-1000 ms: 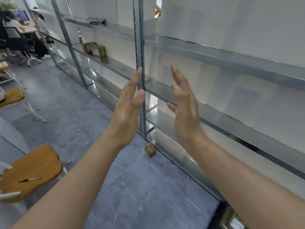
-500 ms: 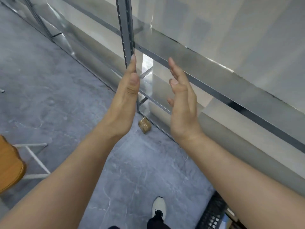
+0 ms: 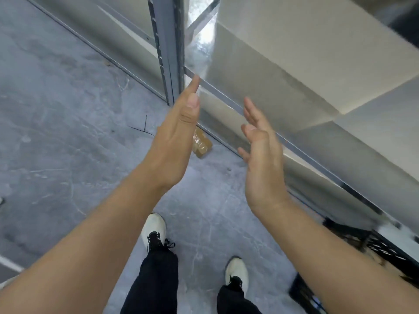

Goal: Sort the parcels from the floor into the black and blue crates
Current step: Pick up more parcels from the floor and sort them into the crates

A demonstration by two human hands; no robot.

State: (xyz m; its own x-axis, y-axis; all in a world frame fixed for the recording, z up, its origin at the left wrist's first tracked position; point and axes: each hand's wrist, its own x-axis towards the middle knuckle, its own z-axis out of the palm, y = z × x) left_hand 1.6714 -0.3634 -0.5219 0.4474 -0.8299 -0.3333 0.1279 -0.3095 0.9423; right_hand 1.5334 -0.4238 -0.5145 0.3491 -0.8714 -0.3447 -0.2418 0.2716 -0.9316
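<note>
A small brown parcel (image 3: 201,144) wrapped in clear tape lies on the grey floor at the foot of the metal shelving. My left hand (image 3: 175,141) hovers above it with straight fingers and covers its left part. My right hand (image 3: 260,159) is held up to the right of the parcel, fingers relaxed, palm facing left. Both hands are empty. The corner of a black crate (image 3: 383,245) shows at the lower right, partly hidden by my right forearm.
Metal shelving runs from the top centre to the lower right, with an upright post (image 3: 167,48) just beyond my left hand. My two feet in white shoes (image 3: 154,230) stand on the grey floor (image 3: 68,132) below the hands. A thin black cable tie (image 3: 142,126) lies on the floor.
The view has tilted down and moved closer to the shelving foot. The parcel now appears larger and just under my left hand. Both hands stay raised and empty.
</note>
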